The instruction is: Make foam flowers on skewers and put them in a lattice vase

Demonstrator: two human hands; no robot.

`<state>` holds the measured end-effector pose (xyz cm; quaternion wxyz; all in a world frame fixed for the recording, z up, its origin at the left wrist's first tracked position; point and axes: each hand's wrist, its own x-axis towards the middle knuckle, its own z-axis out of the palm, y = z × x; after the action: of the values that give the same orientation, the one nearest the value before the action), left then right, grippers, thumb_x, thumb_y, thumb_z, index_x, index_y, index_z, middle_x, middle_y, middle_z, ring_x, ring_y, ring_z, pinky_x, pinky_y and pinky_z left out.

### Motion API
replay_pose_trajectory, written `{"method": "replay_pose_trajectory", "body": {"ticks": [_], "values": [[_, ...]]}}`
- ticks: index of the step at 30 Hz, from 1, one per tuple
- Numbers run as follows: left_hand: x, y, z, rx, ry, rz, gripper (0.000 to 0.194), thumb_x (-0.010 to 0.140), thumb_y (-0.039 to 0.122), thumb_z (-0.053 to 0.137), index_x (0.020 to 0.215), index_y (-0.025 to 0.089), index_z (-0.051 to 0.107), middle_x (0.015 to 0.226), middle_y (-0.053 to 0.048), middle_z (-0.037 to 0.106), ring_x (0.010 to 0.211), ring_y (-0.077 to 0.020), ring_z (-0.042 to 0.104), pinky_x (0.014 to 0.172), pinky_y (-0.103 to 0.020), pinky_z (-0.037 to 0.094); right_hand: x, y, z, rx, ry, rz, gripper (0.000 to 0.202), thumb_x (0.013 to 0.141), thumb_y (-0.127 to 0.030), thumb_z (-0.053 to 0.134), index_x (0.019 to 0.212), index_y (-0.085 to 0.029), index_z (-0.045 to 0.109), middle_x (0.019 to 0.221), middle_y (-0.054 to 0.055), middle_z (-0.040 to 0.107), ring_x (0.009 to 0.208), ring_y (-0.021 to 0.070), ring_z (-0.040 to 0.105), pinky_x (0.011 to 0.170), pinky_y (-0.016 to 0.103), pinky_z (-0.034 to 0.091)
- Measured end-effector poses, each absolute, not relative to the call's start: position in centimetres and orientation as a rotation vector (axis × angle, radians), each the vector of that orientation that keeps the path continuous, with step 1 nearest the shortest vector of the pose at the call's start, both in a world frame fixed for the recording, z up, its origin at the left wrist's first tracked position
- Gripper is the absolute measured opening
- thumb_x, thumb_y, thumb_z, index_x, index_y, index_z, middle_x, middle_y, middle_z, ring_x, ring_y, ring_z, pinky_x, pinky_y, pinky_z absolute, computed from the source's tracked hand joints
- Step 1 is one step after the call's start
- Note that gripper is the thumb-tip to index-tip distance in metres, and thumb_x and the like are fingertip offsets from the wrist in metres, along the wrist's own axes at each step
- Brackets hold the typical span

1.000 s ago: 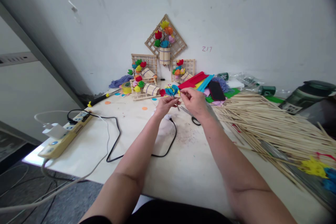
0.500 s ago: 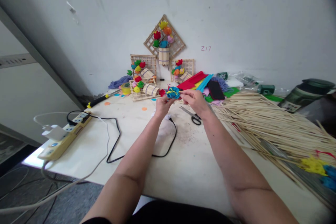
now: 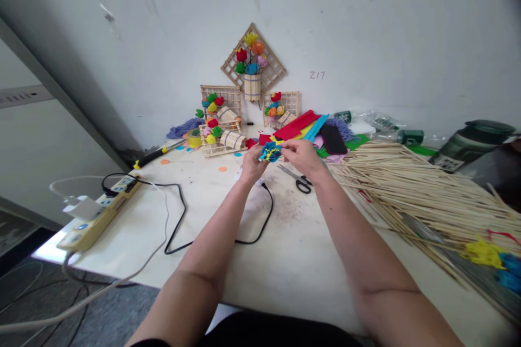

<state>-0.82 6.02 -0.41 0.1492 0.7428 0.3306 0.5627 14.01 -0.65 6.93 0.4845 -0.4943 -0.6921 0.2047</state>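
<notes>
A blue flower with yellow trim (image 3: pixel 270 152) is held up over the middle of the table. My left hand (image 3: pixel 253 165) is closed on its left side and lower edge. On the right, the fingers of my right hand (image 3: pixel 300 156) pinch at the flower's edge. Black-handled scissors (image 3: pixel 302 184) lie on the table just below my right hand. Behind the hands are folded red paper (image 3: pixel 296 126) and blue paper (image 3: pixel 316 129).
Wooden sticks (image 3: pixel 423 184) cover the right side, with a dark bottle (image 3: pixel 474 145) behind. A power strip (image 3: pixel 97 222) and cables lie left. Stick lattices with flowers (image 3: pixel 253 65) stand at the wall. A phone (image 3: pixel 334 139) rests on coloured paper.
The blue flower has been tilted and turned between my hands, and sits slightly lower. Both hands still hold it. The whole view has shifted slightly.
</notes>
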Motion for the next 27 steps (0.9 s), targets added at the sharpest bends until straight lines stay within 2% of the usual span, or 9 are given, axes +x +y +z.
{"method": "replay_pose_trajectory", "body": {"ticks": [5, 15, 22, 27], "values": [[-0.3, 5.2, 0.0, 2.074, 0.917, 1.515, 0.020, 0.071, 0.033, 0.060, 0.064, 0.016, 0.064, 0.058, 0.000, 0.059, 0.058, -0.0137, 0.052, 0.060, -0.025, 0.041, 14.4, -0.3, 6.7, -1.157, -1.749, 0.466, 0.020, 0.067, -0.020, 0.049, 0.070, -0.014, 0.067, 0.058, 0.001, 0.060, 0.054, 0.0112, 0.049, 0.051, 0.022, 0.036], [-0.3, 4.1, 1.0, 2.049, 0.881, 1.457, 0.023, 0.070, 0.039, 0.060, 0.065, 0.018, 0.065, 0.057, -0.002, 0.059, 0.062, -0.0172, 0.054, 0.063, -0.027, 0.040, 14.7, -0.7, 7.1, -1.069, -1.851, 0.554, 0.019, 0.070, -0.020, 0.051, 0.073, -0.013, 0.069, 0.063, -0.001, 0.060, 0.055, 0.0077, 0.046, 0.052, 0.019, 0.033], [0.1, 3.7, 0.9, 2.142, 0.989, 1.607, 0.019, 0.073, 0.035, 0.054, 0.065, 0.018, 0.059, 0.053, -0.001, 0.054, 0.051, -0.0123, 0.046, 0.054, -0.024, 0.034, 14.8, -0.9, 7.3, -1.050, -1.890, 0.502, 0.022, 0.071, -0.016, 0.046, 0.074, -0.013, 0.068, 0.053, -0.003, 0.053, 0.049, 0.0068, 0.044, 0.051, 0.019, 0.033], [0.2, 3.4, 0.7, 2.141, 1.001, 1.661, 0.017, 0.074, 0.034, 0.054, 0.067, 0.019, 0.056, 0.058, -0.003, 0.058, 0.053, -0.0133, 0.049, 0.056, -0.025, 0.035, 14.5, -0.8, 7.1, -1.014, -1.803, 0.610, 0.024, 0.068, -0.014, 0.046, 0.077, -0.013, 0.068, 0.046, -0.005, 0.050, 0.042, 0.0071, 0.044, 0.045, 0.019, 0.034]]}}
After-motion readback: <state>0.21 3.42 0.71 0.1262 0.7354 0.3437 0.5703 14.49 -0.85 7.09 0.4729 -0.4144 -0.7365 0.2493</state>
